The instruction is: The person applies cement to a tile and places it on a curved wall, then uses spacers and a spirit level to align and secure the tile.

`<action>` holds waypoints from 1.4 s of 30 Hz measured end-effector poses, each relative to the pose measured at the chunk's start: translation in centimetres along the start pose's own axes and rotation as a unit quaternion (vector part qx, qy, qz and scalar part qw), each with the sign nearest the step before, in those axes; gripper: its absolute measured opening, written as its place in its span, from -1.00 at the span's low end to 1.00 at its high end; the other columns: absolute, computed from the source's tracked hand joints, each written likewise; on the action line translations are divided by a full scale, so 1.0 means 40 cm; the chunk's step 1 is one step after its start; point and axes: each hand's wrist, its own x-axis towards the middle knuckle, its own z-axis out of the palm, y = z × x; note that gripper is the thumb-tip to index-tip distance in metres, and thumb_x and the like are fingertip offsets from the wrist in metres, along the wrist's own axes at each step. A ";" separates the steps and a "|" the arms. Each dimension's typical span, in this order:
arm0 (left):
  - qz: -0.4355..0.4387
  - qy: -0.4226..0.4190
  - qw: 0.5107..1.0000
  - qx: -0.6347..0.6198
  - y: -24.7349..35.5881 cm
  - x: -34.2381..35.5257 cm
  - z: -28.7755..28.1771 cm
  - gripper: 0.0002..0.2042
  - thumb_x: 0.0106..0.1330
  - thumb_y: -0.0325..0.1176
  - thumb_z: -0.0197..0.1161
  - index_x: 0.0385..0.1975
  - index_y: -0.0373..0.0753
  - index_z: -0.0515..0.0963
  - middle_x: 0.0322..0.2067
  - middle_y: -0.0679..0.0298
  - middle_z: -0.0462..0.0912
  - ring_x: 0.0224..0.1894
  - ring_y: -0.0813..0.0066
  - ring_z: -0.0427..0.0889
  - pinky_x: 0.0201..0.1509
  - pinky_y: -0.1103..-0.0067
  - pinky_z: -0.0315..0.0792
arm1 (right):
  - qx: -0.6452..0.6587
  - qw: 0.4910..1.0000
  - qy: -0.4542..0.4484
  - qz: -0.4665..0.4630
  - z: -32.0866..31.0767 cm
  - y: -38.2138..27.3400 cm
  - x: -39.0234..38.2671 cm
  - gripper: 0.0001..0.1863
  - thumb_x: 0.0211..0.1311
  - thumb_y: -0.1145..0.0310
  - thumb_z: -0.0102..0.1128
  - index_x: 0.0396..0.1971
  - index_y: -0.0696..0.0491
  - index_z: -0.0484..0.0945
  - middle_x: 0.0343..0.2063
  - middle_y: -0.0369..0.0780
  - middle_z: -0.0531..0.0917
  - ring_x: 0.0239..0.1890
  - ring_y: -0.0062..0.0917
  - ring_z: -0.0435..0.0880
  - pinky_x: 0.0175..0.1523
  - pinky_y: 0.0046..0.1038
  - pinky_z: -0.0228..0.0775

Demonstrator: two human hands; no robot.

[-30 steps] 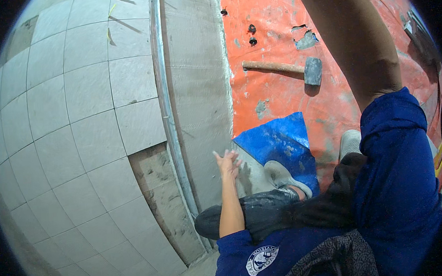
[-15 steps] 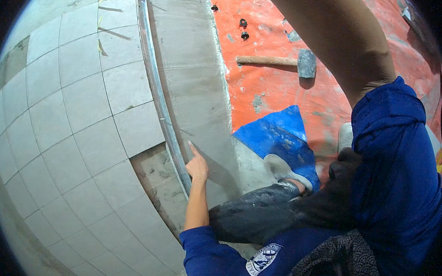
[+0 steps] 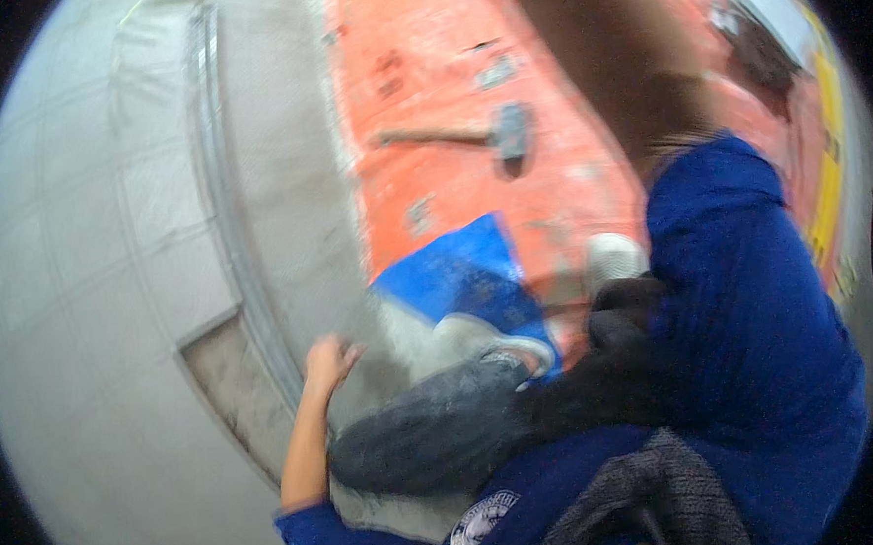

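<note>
My left hand [image 3: 332,357] is low over the grey mortar strip [image 3: 268,153], just right of the long metal straightedge [image 3: 224,165]. Its fingers look bent but are smeared by motion, so I cannot make out whether it holds anything. Grey floor tiles [image 3: 98,221] cover the left side, with a bare gap [image 3: 220,382] beside the straightedge. My right arm reaches up out of the top of the picture, and its hand is out of sight. A wooden-handled mallet [image 3: 510,130] lies on an orange sheet [image 3: 424,36], above a torn blue piece [image 3: 446,262].
My feet rest on the sheeting, one light shoe [image 3: 613,258] near the middle right. A long yellow tool [image 3: 830,153] and a pale rectangular object [image 3: 759,14] lie at the far right. The whole picture is blurred.
The view has swung, so the scene sits further left and more of the right edge shows. My left hand moved down-left toward the straightedge; its index finger was stretched out half a second ago.
</note>
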 end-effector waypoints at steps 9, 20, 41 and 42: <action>0.033 0.049 0.998 -0.018 -0.005 0.068 -0.034 -0.59 0.37 -0.13 0.20 0.15 -0.13 0.41 0.03 0.12 0.50 -0.05 0.14 0.57 -0.02 0.21 0.51 | -0.211 0.934 -0.281 -0.061 0.015 0.177 -0.494 -0.71 -0.03 0.33 0.21 -0.21 -0.10 0.65 -0.25 -0.15 0.68 -0.18 -0.18 0.67 -0.24 -0.12 0.54; 0.178 0.086 0.980 0.022 0.144 0.375 -0.155 -0.62 0.36 0.02 0.10 -0.22 -0.22 0.54 -0.30 0.01 0.58 -0.27 0.00 0.62 -0.22 0.21 0.53 | -0.346 0.702 0.277 0.558 -0.620 0.062 -1.645 -0.78 -0.01 0.21 0.24 -0.48 0.07 0.60 -0.52 -0.06 0.64 -0.47 -0.23 0.60 -0.30 -0.21 0.41; 0.013 -0.129 0.906 -0.404 0.227 0.311 -0.217 -0.52 0.33 -0.30 0.26 0.23 -0.23 0.37 0.03 0.11 0.53 -0.11 0.19 0.62 -0.08 0.27 0.59 | -0.507 0.410 0.406 0.640 -1.341 0.050 -2.128 -0.58 0.12 0.09 0.15 -0.06 -0.06 0.66 -0.04 0.00 0.64 0.05 -0.07 0.60 0.14 -0.15 0.43; -0.001 -0.133 0.885 -0.446 0.263 0.284 -0.230 -0.53 0.32 -0.32 0.27 0.21 -0.25 0.38 0.02 0.11 0.54 -0.11 0.20 0.62 -0.08 0.29 0.60 | -0.495 0.416 0.405 0.646 -1.361 0.058 -2.144 -0.54 0.11 0.04 0.19 -0.04 -0.03 0.65 -0.05 0.02 0.65 0.04 -0.08 0.61 0.12 -0.15 0.44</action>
